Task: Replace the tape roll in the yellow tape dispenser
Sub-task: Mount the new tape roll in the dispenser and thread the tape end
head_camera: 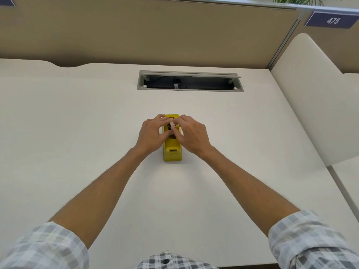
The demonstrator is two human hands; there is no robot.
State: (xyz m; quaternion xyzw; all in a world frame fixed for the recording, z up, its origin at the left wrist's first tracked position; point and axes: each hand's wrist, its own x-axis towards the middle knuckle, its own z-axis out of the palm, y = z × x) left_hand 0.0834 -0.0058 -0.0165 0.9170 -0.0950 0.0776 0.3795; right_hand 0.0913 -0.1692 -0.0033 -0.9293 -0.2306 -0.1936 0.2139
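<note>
Both hands pinch a small pale roll [171,126] between their fingertips, right over the middle of the yellow dispenser [172,152]. The left hand [153,133] is on one side, the right hand [191,133] on the other. The dispenser sits in the middle of the white desk [77,133].

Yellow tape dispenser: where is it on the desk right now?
Head view: the yellow tape dispenser stands mid-desk, nearer than the cable tray opening, with the left hand and right hand on its far end.
</note>
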